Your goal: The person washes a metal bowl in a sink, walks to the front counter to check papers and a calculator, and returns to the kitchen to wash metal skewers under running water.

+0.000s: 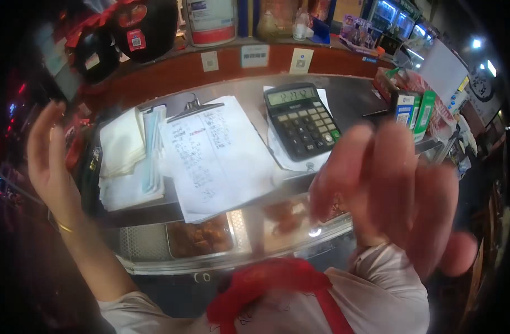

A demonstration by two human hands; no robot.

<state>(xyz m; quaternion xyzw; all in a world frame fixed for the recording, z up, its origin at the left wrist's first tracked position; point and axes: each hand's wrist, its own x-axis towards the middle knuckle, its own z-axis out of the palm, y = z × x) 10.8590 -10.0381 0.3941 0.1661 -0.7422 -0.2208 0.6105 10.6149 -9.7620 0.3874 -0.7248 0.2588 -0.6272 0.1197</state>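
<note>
At the left, my left hand [51,158] is raised with its fingers apart and nothing in it, beside a stack of papers [124,139]. Large and blurred at the right, my right hand [391,189] is close to the camera, its fingers spread and holding nothing visible. Between the hands, a clipboard with handwritten sheets [216,156] lies on the counter. Right of it, a black calculator [302,119] rests on white paper, nearest to my right hand, which does not appear to touch it.
Below the counter's front edge, a glass case holds a tray of brown food [200,236]. A basket with green and blue code cards [425,114] stands at the right. Behind, a raised red ledge [177,70] carries containers and bottles.
</note>
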